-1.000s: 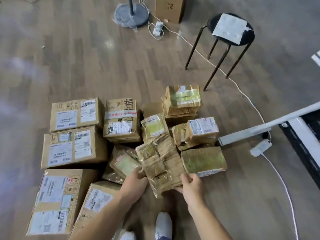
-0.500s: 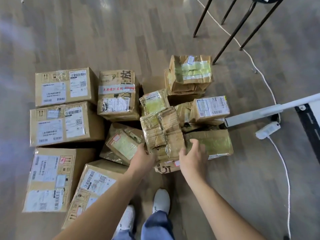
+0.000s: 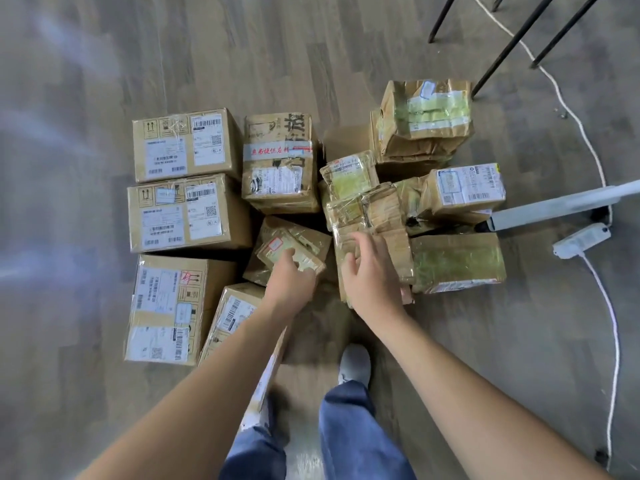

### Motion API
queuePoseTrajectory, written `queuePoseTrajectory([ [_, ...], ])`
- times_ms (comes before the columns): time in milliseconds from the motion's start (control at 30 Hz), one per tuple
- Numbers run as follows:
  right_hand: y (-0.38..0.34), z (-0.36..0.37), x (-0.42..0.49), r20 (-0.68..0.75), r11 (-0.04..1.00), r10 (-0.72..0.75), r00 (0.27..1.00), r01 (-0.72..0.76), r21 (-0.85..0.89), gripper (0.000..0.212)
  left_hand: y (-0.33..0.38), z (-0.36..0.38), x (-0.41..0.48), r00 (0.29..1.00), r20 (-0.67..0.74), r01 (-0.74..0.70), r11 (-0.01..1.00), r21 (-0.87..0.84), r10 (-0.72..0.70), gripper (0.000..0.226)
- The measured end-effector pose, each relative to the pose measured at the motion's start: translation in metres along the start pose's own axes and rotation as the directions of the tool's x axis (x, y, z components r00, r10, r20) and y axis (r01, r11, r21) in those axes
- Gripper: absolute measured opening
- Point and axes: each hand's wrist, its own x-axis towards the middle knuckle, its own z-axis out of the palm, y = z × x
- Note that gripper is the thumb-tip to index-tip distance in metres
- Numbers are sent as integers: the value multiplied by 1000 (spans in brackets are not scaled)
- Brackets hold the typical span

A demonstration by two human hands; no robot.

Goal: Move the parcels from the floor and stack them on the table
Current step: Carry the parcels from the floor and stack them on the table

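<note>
Both hands have let go of the crumpled tape-wrapped parcel they gripped by its near corners half a second ago; it now lies on the wood floor among the other parcels, leaning over a flatter one beneath it. The right hand hovers over its near end with fingers loosely spread, holding nothing. The left hand has shifted left and reaches onto the small tilted parcel with the red-marked label, fingers curled down at its near edge; whether they have closed on it cannot be told. The view has swung lower since then, so the stool legs sit nearer the top edge and a white shoe and blue jeans show more fully below the forearms
</note>
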Motion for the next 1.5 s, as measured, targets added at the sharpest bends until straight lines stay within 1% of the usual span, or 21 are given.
queuePoseTrajectory([
  [100,-12,27,-13,70,998,-59,996,58,12,33,-34,-20,-3,999,-43,20,1000,-20,-21,56],
  [167,-19,51,-24,115,998,-63,991,62,13,33,-63,-32,-2,999,-39,28,999,-31,-29,53],
  [300,-23,109,-48,255,999,25,967,-14,-44,36,-136,-49,8,995,-12,102,994,22,-102,57],
  [367,-19,139,-60,328,995,64,942,-35,-95,40,-173,-54,12,993,5,116,990,83,-117,58],
  [433,-12,167,-72,357,985,114,927,-58,-165,45,-208,-55,16,992,35,117,978,170,-124,61],
  [500,-3,191,-85,323,969,213,922,-156,-193,49,-238,-55,21,988,69,113,959,259,-135,60],
  [567,8,213,-100,283,944,328,901,-302,-133,50,-261,-55,29,990,84,92,965,246,-116,46],
  [633,21,233,-117,285,899,435,854,-428,-91,46,-275,-54,36,994,64,68,972,226,-84,30],
  [700,34,251,-131,336,855,508,793,-512,-84,41,-282,-53,43,999,19,35,970,241,-41,24],
  [800,48,270,-144,413,804,560,718,-590,-65,44,-286,-54,57,1000,8,21,957,290,-24,21],
  [867,58,279,-149,435,784,564,701,-620,-18,46,-291,-57,69,999,25,29,941,337,-40,23],
  [967,73,287,-157,451,721,571,686,-682,123,45,-295,-54,79,999,20,20,938,347,-28,27],
  [1067,83,286,-164,451,662,583,676,-717,219,45,-290,-44,69,999,46,12,958,287,-26,22],
  [1133,85,274,-168,451,656,595,665,-726,205,45,-281,-37,55,994,98,24,971,236,-48,21],
  [1200,82,249,-175,434,669,602,670,-720,183,47,-267,-38,34,991,127,15,979,204,-42,23],
  [1333,55,172,-194,367,677,606,706,-700,228,45,-225,-59,-28,986,168,-15,999,46,7,32],
  [1433,11,100,-216,330,696,582,744,-665,271,42,-185,-83,-93,981,149,-127,992,24,122,46],
  [1500,-25,47,-240,261,730,570,779,-627,274,35,-162,-107,-145,979,127,-154,987,-40,158,54],
])
